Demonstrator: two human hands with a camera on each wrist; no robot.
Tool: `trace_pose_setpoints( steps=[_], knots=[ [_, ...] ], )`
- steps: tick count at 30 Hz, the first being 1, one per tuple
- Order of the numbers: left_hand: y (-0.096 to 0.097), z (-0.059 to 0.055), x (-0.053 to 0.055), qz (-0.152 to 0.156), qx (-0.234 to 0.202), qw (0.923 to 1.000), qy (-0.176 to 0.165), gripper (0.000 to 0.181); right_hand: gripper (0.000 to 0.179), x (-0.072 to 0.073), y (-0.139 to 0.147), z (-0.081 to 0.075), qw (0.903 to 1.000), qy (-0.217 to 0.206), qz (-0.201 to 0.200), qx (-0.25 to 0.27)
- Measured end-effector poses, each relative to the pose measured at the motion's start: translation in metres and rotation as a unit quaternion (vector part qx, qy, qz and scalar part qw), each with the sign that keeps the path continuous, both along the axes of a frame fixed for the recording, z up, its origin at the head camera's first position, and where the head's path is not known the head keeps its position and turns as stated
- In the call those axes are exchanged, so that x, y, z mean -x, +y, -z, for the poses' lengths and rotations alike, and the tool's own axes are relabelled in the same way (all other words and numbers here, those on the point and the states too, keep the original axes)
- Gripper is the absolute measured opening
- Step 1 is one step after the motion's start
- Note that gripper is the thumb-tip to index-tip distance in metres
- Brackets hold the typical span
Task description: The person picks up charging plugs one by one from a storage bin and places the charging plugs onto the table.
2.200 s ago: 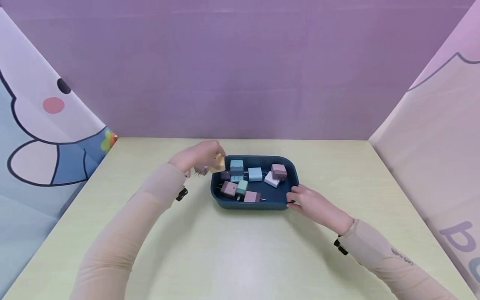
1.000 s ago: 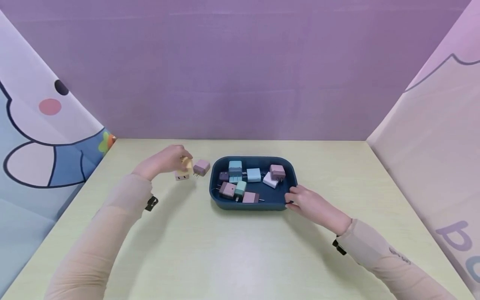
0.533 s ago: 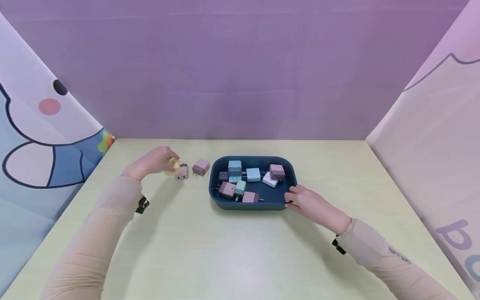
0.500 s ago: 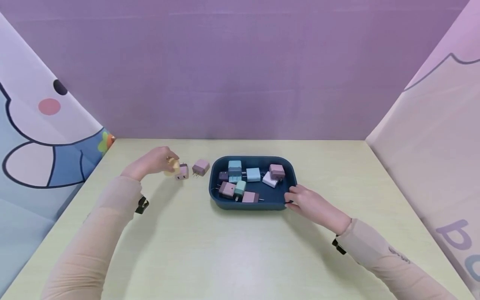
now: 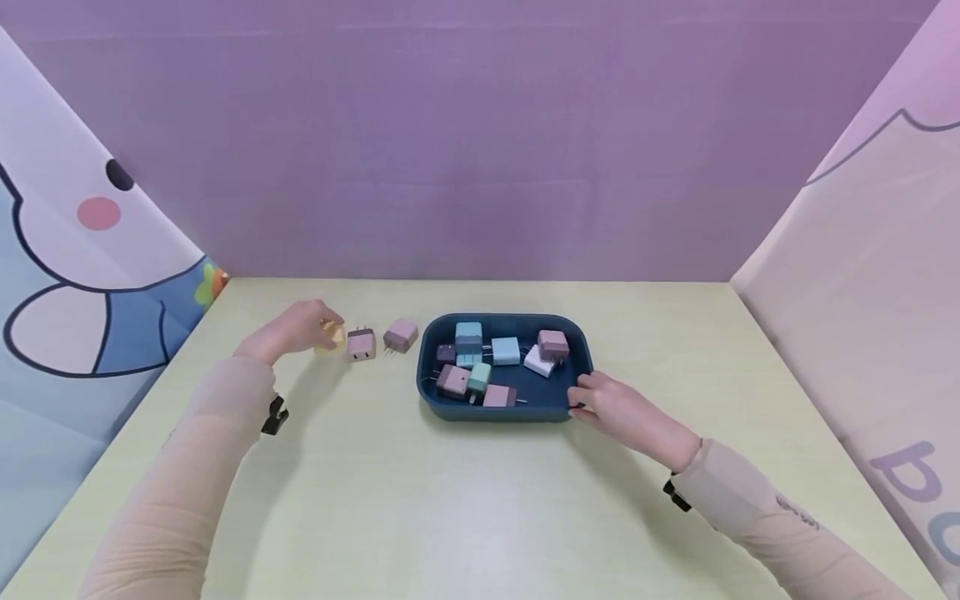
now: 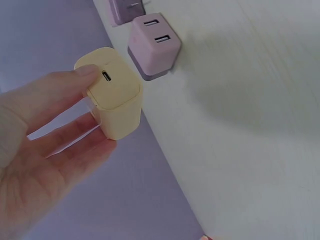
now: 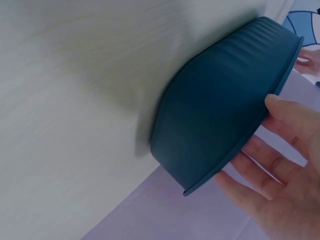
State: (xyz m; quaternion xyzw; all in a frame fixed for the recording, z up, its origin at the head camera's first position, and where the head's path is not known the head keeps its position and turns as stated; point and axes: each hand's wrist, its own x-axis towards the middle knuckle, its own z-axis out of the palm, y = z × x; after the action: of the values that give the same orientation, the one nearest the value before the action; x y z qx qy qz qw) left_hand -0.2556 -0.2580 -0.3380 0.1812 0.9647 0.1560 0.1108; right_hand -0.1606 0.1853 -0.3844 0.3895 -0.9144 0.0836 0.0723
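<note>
Two arms in beige sleeves [image 5: 187,483] reach in from the lower corners across a pale worktop [image 5: 480,508], each with a small black device [image 5: 275,415] at the wrist. On the person's right, the right hand [image 5: 622,412] pinches the near right corner of a dark blue tray [image 5: 510,413], thumb and fingertips at its rim. The tray sits flat in the middle of the worktop.

Inside, along the near side, lie a pink plug [image 5: 497,396], a pink-and-maroon plug [image 5: 453,380] and a green plug [image 5: 478,377] touching it. Behind them are a small dark purple plug [image 5: 446,354], a light blue plug [image 5: 506,351], a two-tone blue plug [image 5: 468,333] and, towards the right, a white plug [image 5: 538,362] with a mauve plug [image 5: 553,343] resting against it.

Well to the left of the tray, the left hand [image 5: 292,327] holds a yellow plug [image 6: 112,85] between thumb and fingers, its single port showing; whether it touches the worktop cannot be told. Just beside it stands a two-port pink plug [image 5: 362,344], then a purple-pink plug [image 5: 401,335] lying nearer the tray.

Beyond the worktop rises a plain purple backdrop [image 5: 480,142], flanked by a cartoon-printed panel [image 5: 112,250] on the left and a pale panel [image 5: 885,292] on the right.
</note>
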Motion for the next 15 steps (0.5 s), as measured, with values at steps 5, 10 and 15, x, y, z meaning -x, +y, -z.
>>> trace_pose_setpoints(
  steps=[5, 10, 15],
  knots=[
    [-0.005, 0.007, 0.002, -0.003, 0.000, 1.0000, 0.003, 0.039, 0.009, 0.000, 0.000, 0.001, 1.0000, 0.006, 0.000, 0.002],
    [-0.011, 0.013, 0.004, -0.012, 0.000, 0.9999, -0.004, 0.038, 0.009, 0.000, 0.000, 0.001, 1.0000, 0.010, -0.001, 0.001],
    [-0.016, 0.019, 0.005, -0.021, -0.002, 0.9997, -0.015, 0.040, 0.009, 0.001, -0.001, 0.002, 0.9999, 0.010, -0.001, 0.002]
  ],
)
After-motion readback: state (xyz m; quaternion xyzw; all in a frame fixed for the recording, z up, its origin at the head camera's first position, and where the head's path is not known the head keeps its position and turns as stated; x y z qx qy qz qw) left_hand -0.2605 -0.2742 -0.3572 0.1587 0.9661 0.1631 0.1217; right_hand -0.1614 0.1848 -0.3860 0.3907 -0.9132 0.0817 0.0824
